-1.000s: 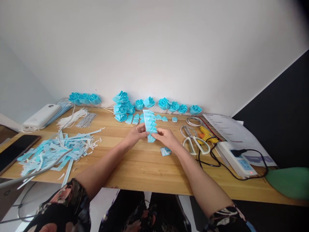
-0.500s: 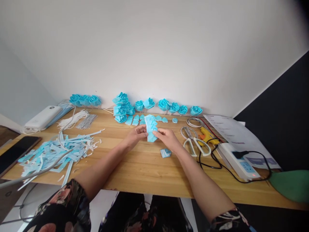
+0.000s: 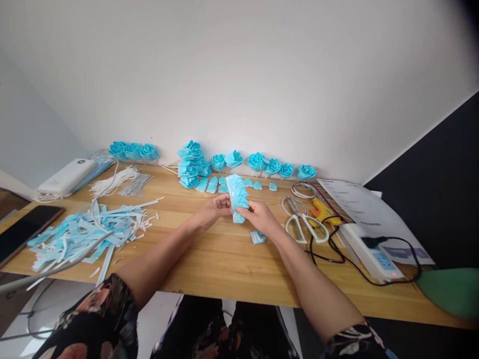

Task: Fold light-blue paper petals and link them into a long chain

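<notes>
Between my hands, above the table, is a light-blue strip of overlapping pointed petals [image 3: 237,192], held upright. My left hand [image 3: 216,210] pinches its left edge. The fingers of my right hand [image 3: 257,215] are closed on its lower right side, thumb in front. Beneath my right wrist lies a small folded blue-and-white piece [image 3: 258,237]. Just behind the strip, small cut blue petal pieces [image 3: 212,185] rest in rows on the wooden table. Finished-looking blue flowers [image 3: 190,167] are stacked farther back, with single blue flowers [image 3: 257,161] along the wall.
White-handled scissors [image 3: 299,219] and a yellow glue gun [image 3: 324,211] lie to the right, near a power strip [image 3: 374,252] and paper sheet [image 3: 359,214]. At left are blue-and-white scraps [image 3: 97,229], white cords [image 3: 114,180], grey wire strips [image 3: 136,185], a phone [image 3: 28,229] and a white power bank [image 3: 67,178].
My right thumb sits slightly lower on the petal strip, which has turned a little. Both hands keep hold of it. The whole view has shifted slightly.
</notes>
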`<state>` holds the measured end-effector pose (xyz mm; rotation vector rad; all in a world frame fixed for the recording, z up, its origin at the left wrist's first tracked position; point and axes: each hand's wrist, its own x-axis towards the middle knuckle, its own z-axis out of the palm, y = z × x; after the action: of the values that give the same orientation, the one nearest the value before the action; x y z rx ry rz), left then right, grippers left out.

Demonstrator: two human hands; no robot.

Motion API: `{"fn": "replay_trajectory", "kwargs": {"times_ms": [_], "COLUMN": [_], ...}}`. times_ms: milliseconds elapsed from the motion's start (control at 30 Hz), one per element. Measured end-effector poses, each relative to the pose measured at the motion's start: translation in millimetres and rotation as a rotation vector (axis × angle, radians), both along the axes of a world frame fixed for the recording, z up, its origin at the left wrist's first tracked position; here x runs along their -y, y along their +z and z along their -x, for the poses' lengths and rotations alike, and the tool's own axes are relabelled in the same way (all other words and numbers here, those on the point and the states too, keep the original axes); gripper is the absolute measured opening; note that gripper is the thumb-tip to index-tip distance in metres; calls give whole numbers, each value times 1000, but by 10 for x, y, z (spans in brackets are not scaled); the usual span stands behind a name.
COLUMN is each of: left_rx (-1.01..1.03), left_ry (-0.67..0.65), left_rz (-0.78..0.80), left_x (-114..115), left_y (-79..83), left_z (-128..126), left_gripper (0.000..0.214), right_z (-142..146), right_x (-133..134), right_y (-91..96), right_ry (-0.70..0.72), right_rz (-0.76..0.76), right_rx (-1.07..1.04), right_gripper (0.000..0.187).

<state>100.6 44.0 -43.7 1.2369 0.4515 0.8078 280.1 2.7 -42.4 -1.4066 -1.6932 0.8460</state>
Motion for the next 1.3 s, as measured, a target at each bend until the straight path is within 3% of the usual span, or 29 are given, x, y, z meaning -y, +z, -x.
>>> {"fn": "replay_trajectory", "kwargs": {"times_ms": [133,233,600,1000,1300], "left_rx": [39,60,27,47,8], "left_ry": [20,42,43,42,2], "left_rz": [21,5,-11,20,58], "left_x": [-44,-76,-80,-88,-41], "left_y": [-53,-92,-126,-123,-78], "left_z": [10,22,16,33,-16], "left_gripper": [30,30,28,34,37], "right_z": [-22,-52,-36,-65,12], "right_x": [14,31,1,77,31], "right_y": [62,131,16,203,9], "right_ry": [89,120,40,206,43], "right_rz": [83,64,69,215,139], "right_rx": [-230,-310,-136,-389,-227], "right_gripper": [42,44,30,36,27]}}
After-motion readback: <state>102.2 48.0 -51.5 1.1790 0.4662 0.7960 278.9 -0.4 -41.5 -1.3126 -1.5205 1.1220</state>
